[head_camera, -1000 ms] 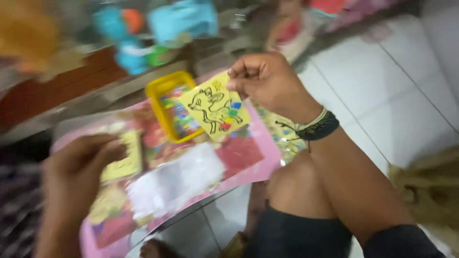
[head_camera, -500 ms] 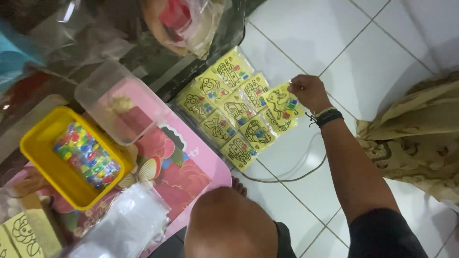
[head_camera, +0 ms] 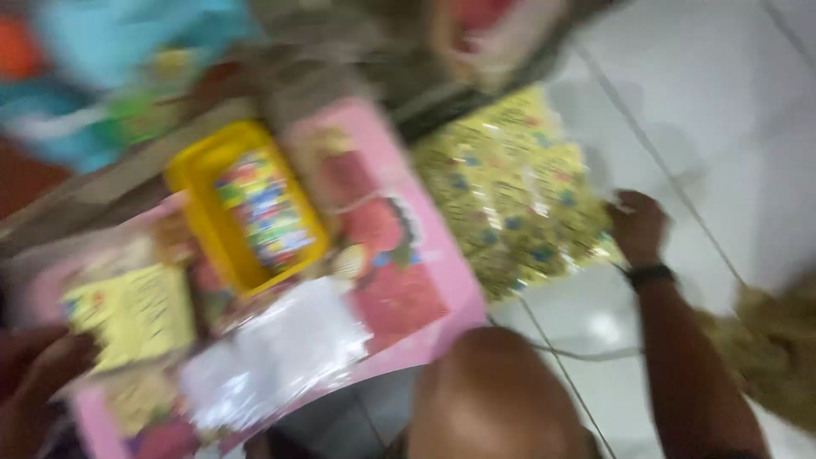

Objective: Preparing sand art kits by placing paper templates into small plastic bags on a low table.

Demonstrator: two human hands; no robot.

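While blurred, right hand (head_camera: 637, 228) touching glossy yellow cards (head_camera: 510, 195).

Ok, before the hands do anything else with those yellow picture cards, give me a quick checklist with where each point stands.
1. Right hand at the yellow cards on the floor: ok, it touches their far edge.
2. Grip on a card: cannot tell, the picture is blurred.
3. Left hand by the yellow card on the pink board: ok, right beside it; contact cannot tell.
4. Yellow tray sits flat on the pink board: ok.
5. Clear plastic bag lies on the board, apart from both hands: ok.
6. Sharp view: not ok.
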